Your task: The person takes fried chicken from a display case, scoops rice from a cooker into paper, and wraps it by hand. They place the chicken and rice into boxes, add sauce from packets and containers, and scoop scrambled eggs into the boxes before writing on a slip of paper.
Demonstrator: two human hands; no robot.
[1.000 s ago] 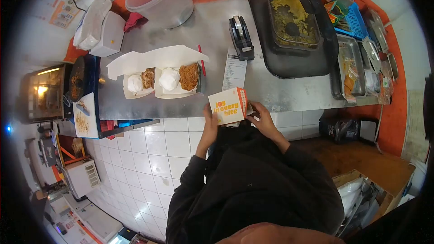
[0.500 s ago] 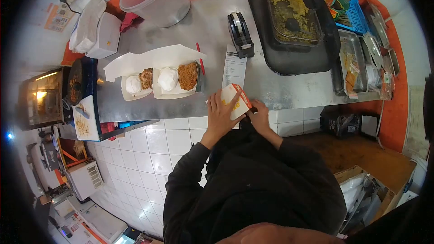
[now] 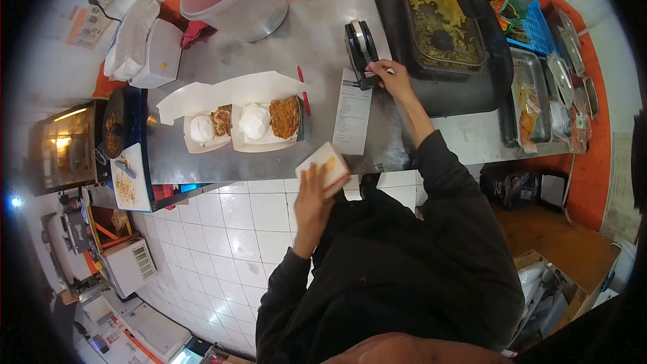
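No text legible. Paper slip (image 3: 352, 118), near side of tape dispenser (image 3: 354, 54): print too small. Box (image 3: 331, 155), nearer and left of dispenser: yellow marks, perhaps lettering.

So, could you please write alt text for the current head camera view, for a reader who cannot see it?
A person's left hand holds a small printed box at the near edge of a metal counter, with the right hand at a black tape dispenser. A printed paper slip and open food cartons lie on the counter.

receipt text (image 3: 353, 116): too small | carton (image 3: 331, 163): partly behind left fingers (image 3: 313, 180)
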